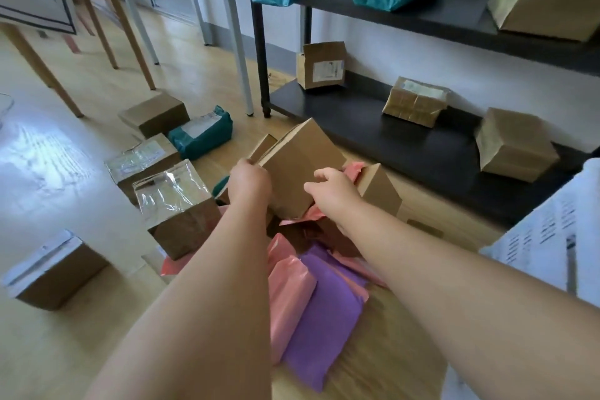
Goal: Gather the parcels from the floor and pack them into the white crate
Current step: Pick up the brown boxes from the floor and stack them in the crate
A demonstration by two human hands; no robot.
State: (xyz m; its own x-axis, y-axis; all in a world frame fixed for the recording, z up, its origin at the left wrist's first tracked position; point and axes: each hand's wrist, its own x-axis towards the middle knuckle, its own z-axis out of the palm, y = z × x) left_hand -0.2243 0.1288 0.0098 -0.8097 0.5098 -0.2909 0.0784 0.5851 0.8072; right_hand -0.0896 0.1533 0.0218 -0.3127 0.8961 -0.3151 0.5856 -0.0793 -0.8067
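Both hands meet on a tilted brown cardboard box, plain, matte and sharp-edged. The left hand has its fingers curled over the box's upper left corner, holding it; the right hand lies against the box's lower right edge, fingers bent, though whether they grip it or only touch it cannot be told.

Just right of the right fingers sits a smaller brown cardboard box, with a crumpled pink plastic mailer wedged between the two boxes. Below the fingers, toward the person, lie a smooth pink padded mailer bag and a soft purple plastic mailer bag, side by side and touching.

Left of the left fingers stands a brown box with a glossy clear plastic pouch on top; beyond it are a teal plastic-wrapped parcel with a white label and more cardboard boxes.

All rest on a pale wooden plank floor that shines with window glare at the left. The white perforated plastic crate shows at the right edge, well right of the right fingers. Beyond the fingers, a black metal shelf unit against a white wall carries brown paper parcels and teal bags. Wooden table legs stand far left.
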